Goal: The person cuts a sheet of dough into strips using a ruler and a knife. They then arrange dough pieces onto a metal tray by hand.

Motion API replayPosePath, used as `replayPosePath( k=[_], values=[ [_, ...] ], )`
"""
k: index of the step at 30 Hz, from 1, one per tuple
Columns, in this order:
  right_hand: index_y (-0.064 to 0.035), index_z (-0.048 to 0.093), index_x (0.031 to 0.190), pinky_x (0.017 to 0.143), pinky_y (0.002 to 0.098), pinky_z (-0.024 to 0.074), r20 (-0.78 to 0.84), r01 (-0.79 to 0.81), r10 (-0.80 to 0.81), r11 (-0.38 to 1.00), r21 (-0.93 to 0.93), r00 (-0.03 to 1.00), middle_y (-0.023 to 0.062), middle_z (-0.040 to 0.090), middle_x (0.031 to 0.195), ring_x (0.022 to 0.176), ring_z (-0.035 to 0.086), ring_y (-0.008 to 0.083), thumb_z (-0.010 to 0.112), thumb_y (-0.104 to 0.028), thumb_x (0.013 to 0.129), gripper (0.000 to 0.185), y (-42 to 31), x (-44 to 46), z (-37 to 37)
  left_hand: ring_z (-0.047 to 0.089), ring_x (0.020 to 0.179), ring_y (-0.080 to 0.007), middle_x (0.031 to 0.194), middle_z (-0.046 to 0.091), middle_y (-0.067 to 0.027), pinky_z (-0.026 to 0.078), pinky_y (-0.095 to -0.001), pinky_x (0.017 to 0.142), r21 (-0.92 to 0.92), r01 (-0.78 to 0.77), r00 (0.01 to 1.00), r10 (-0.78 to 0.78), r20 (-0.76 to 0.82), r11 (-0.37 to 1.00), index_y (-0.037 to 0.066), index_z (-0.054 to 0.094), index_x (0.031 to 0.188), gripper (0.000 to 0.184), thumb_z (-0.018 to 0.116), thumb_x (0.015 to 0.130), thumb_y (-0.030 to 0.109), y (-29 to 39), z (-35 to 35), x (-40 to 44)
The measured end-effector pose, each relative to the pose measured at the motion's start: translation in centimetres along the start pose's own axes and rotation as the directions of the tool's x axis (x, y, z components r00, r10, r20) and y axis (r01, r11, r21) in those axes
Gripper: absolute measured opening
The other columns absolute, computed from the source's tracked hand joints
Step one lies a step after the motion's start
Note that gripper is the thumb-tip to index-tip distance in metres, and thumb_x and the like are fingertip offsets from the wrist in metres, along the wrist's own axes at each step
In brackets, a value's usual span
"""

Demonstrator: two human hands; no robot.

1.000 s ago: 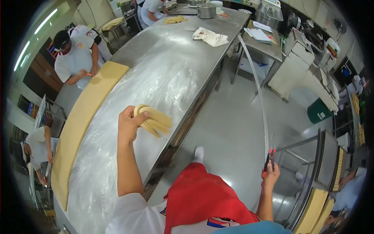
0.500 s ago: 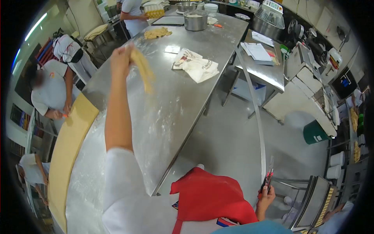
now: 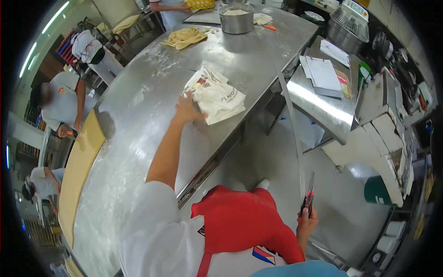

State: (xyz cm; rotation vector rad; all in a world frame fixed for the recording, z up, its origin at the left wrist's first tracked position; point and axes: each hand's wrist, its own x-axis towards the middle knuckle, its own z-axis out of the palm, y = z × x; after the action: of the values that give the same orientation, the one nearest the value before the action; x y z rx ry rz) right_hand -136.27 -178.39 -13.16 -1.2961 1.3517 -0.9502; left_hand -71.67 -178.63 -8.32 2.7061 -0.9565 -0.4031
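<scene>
My left hand (image 3: 188,111) reaches over the steel table with fingers spread, at the left edge of a folded white printed cloth (image 3: 217,99). Whether the fingertips press on the cloth is hard to tell. Down by my right side, my right hand (image 3: 306,222) is closed round a box cutter (image 3: 308,199) with a red and black handle, its blade pointing up. A long thin metal strip (image 3: 291,115) runs from near that hand up past the table edge; whether I grip it too is unclear. Dough strips (image 3: 185,38) lie heaped farther up the table.
A long dough sheet (image 3: 83,171) lies along the table's left side, where a co-worker (image 3: 62,99) bends over it. At the far end stand a metal pot (image 3: 236,21) and an orange-handled tool (image 3: 270,27). Clipboards (image 3: 323,76) rest on the right side table; a green bin (image 3: 377,190) stands below.
My left hand has let go of the dough strip it held, which appears to have joined the heap. That hand has come down and right to the cloth. My right hand still holds the box cutter.
</scene>
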Motion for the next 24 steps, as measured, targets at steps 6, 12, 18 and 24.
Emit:
replayPosePath(
  k=[6, 12, 18, 24],
  values=[
    [-0.0023, 0.066, 0.103, 0.049, 0.0235, 0.0399, 0.142, 0.013, -0.012, 1.0, -0.01, 0.99, 0.002, 0.062, 0.07, 0.054, 0.051, 0.0067, 0.064, -0.024, 0.102, 0.022, -4.5, 14.1, 0.5, 0.023, 0.15, -0.056, 0.167, 0.019, -0.0319, 0.024, -0.059, 0.123, -0.082, -0.123, 0.959, 0.097, -0.267, 0.989, 0.018, 0.039, 0.161, 0.111, 0.092, 0.069, 0.05, 1.6, 5.1, 1.5],
    [-0.0001, 0.068, 0.105, 0.049, 0.0231, 0.0408, 0.242, 0.058, -0.055, 0.998, -0.006, 0.969, 0.0033, 0.063, 0.071, 0.054, 0.052, 0.0064, 0.065, -0.023, 0.101, 0.023, -6.9, 22.9, 3.2, 0.044, 0.135, -0.0496, 0.151, 0.047, -0.0244, 0.034, -0.0603, 0.114, 0.017, -0.232, 0.8, 0.201, -0.566, 0.973, 0.015, 0.065, 0.136, 0.068, 0.089, 0.074, 0.028, 6.2, 3.4, 3.9],
    [-0.0008, 0.069, 0.105, 0.048, 0.0245, 0.0416, 0.242, 0.031, -0.027, 0.999, -0.015, 0.97, 0.0042, 0.065, 0.069, 0.052, 0.053, 0.008, 0.072, -0.032, 0.097, 0.033, -10.7, 24.9, 6.5, 0.063, 0.103, -0.0426, 0.108, 0.068, -0.0185, 0.049, -0.0524, 0.093, -0.174, -0.343, 0.742, 0.153, -0.653, 0.923, 0.007, 0.075, 0.104, 0.023, 0.077, 0.081, 0.007, 5.3, 4.7, 13.2],
    [0.0006, 0.068, 0.109, 0.048, 0.0245, 0.042, 0.293, 0.071, -0.046, 0.995, -0.073, 0.955, 0.0063, 0.065, 0.07, 0.052, 0.055, 0.0096, 0.071, -0.031, 0.098, 0.034, -17.1, 28.8, 10.7, 0.062, 0.103, -0.0431, 0.109, 0.065, -0.0226, 0.051, -0.05, 0.088, -0.29, -0.469, 0.482, -0.033, -0.876, 0.835, 0.005, 0.072, 0.112, 0.025, 0.069, 0.087, 0.002, 12.1, -3.1, 22.4]
  ],
)
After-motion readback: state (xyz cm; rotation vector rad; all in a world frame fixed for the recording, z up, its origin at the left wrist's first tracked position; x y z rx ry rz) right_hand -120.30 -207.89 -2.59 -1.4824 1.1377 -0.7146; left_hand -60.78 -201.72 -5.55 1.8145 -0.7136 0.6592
